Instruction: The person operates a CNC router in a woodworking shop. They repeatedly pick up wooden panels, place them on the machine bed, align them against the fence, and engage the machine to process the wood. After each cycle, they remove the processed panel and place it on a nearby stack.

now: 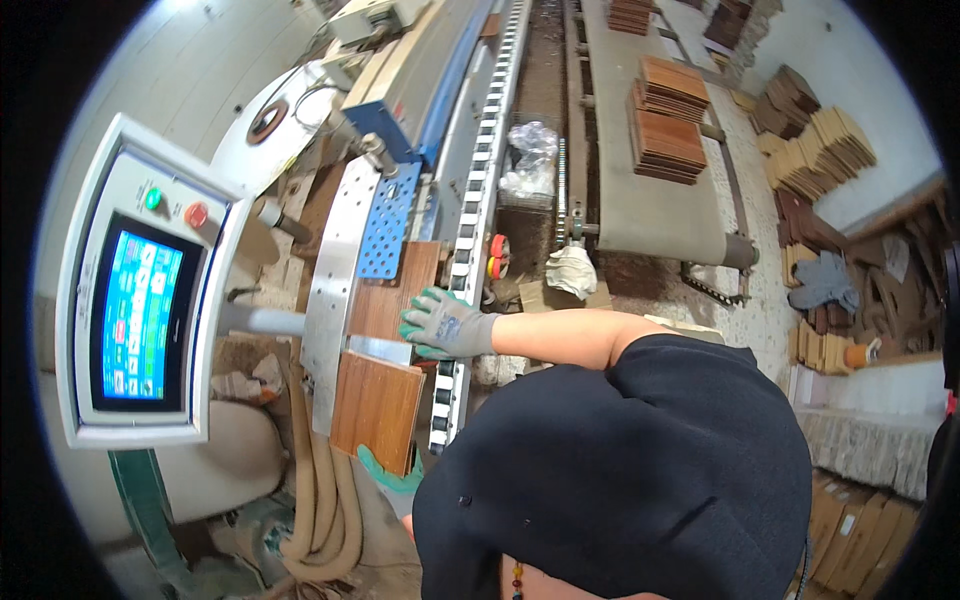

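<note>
My right hand (445, 322), in a grey glove with green fingertips, reaches left and lies on a brown wooden panel (385, 300) on the machine's feed table, fingers curled over its near edge. A second brown wooden panel (377, 408) sits just below it against the shiny metal fence (330, 300). My left hand (388, 476), in a green glove, grips that lower panel at its bottom corner; most of the hand is hidden under the panel and my dark shirt.
A control box with a lit blue touchscreen (138, 315) stands at the left. A toothed conveyor chain (480, 170) runs up along the machine. Stacks of wooden panels (668, 118) lie on a grey belt at the right; more panels (815, 150) are piled by the wall.
</note>
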{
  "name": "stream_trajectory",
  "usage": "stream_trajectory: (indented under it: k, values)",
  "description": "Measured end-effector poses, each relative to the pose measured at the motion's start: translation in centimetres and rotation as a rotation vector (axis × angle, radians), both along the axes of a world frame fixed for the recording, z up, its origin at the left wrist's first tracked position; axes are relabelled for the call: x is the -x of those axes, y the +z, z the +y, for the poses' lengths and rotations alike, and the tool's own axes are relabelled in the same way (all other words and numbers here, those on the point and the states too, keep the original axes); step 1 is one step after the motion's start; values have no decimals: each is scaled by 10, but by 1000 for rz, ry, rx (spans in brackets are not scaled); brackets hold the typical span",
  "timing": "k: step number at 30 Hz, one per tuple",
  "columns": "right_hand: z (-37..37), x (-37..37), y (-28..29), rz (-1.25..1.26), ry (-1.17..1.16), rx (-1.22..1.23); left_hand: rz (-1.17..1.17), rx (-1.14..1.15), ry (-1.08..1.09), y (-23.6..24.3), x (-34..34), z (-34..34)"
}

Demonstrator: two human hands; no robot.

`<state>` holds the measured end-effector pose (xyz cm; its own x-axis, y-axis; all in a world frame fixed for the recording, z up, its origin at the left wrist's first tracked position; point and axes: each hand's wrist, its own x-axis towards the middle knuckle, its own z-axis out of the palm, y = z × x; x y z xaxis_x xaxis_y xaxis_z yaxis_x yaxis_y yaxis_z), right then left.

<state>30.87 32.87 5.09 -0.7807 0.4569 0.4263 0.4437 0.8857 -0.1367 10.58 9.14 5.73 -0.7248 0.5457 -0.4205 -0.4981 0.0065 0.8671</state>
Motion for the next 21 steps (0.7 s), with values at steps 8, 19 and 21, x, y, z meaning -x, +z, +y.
stream_trajectory:
  k: [8,19,21]
  values:
    - [0,-2,9,-22,18,70,-211,-34,-231,-12,27,-7]
    - [3,-3,16,-79,25,28,39,-78,-372,-40,38,-4]
    - [5,-4,16,-95,30,38,-54,-112,-342,-38,38,-5]
